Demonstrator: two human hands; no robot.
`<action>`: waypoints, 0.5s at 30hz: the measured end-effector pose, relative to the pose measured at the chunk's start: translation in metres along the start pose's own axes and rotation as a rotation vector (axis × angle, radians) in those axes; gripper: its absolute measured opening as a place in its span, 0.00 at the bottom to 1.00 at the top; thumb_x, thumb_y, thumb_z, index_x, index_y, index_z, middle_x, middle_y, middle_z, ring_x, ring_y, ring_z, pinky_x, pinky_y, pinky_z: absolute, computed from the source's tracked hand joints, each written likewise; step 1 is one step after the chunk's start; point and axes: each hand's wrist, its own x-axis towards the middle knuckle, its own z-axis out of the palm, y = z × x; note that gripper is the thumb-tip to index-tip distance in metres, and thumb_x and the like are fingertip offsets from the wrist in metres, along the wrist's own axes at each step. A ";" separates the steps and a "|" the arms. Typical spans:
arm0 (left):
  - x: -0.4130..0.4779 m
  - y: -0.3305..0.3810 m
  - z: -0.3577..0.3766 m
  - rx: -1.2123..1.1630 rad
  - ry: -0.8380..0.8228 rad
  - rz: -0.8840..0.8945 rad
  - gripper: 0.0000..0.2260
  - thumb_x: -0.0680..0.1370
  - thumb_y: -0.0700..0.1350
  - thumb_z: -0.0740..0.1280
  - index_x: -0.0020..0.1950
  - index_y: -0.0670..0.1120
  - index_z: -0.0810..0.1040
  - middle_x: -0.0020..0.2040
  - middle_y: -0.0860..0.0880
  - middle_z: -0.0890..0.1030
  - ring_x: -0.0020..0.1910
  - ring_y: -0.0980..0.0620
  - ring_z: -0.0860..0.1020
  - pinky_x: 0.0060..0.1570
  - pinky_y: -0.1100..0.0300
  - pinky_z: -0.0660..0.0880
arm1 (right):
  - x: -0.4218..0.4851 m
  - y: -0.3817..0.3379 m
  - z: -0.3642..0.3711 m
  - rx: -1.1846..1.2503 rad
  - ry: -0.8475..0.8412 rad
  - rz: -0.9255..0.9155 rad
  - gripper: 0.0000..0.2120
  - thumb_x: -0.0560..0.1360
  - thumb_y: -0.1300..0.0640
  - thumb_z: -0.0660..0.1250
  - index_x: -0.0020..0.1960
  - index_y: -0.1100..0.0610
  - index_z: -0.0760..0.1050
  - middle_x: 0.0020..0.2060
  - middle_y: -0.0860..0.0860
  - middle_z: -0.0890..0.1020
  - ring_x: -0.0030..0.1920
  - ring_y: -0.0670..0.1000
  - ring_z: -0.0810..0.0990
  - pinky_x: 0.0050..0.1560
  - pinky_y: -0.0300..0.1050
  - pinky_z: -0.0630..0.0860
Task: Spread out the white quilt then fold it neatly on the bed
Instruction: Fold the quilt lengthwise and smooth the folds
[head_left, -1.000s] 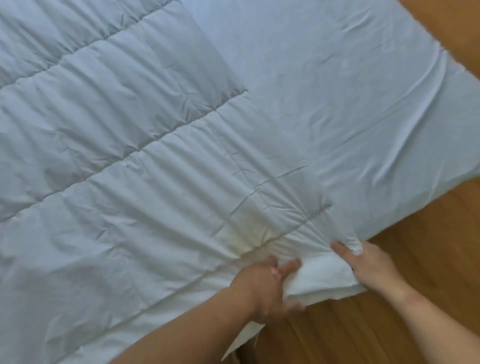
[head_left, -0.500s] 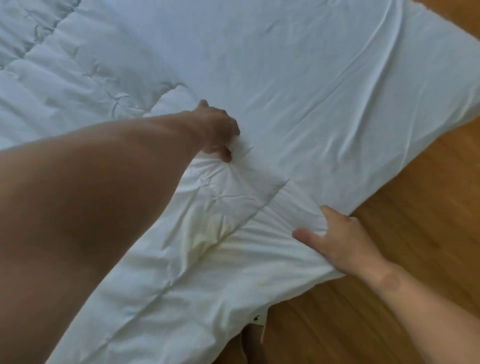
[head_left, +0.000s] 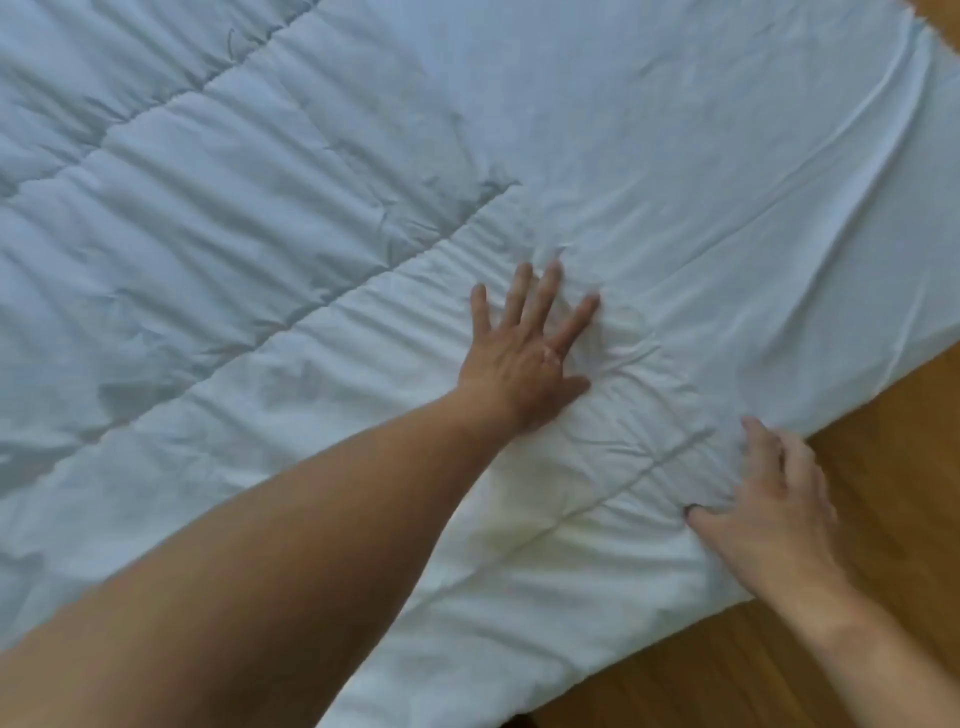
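The white quilt (head_left: 218, 291), puffy with stitched channels, lies spread over the left and middle of the bed (head_left: 727, 171), which has a white sheet. The quilt's right edge runs diagonally from the upper middle to the near corner. My left hand (head_left: 524, 348) rests flat on the quilt near that edge, fingers spread, holding nothing. My right hand (head_left: 769, 504) lies at the quilt's near corner by the bed's edge, fingers pressing into the bunched fabric; whether it pinches the cloth is unclear. My left forearm covers part of the quilt's near side.
A wooden floor (head_left: 857, 519) shows beyond the bed's right and near edges. The bare sheet is wrinkled at the right, with long creases running toward the far corner.
My left hand has let go of the pinched quilt fabric and now lies flat with fingers spread. My right hand stays at the near corner. The view has shifted slightly.
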 end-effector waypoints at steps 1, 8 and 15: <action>-0.025 -0.017 0.009 -0.022 -0.011 -0.029 0.35 0.78 0.69 0.53 0.80 0.61 0.42 0.82 0.48 0.38 0.80 0.44 0.36 0.74 0.33 0.38 | -0.006 -0.021 -0.003 0.003 0.127 -0.130 0.44 0.65 0.49 0.77 0.76 0.55 0.63 0.73 0.58 0.65 0.72 0.63 0.65 0.69 0.64 0.66; -0.215 -0.146 0.048 -0.077 -0.131 -0.311 0.32 0.78 0.69 0.45 0.81 0.61 0.42 0.82 0.51 0.39 0.79 0.50 0.35 0.75 0.39 0.35 | -0.060 -0.223 0.051 0.035 0.070 -0.876 0.34 0.73 0.40 0.62 0.75 0.53 0.71 0.77 0.58 0.66 0.77 0.60 0.64 0.72 0.64 0.64; -0.358 -0.324 0.058 -0.096 -0.147 -0.762 0.35 0.73 0.71 0.36 0.80 0.64 0.42 0.82 0.54 0.40 0.81 0.48 0.39 0.75 0.36 0.38 | -0.091 -0.377 0.112 -0.202 -0.098 -0.982 0.35 0.75 0.34 0.56 0.77 0.50 0.66 0.78 0.55 0.65 0.78 0.57 0.63 0.74 0.64 0.61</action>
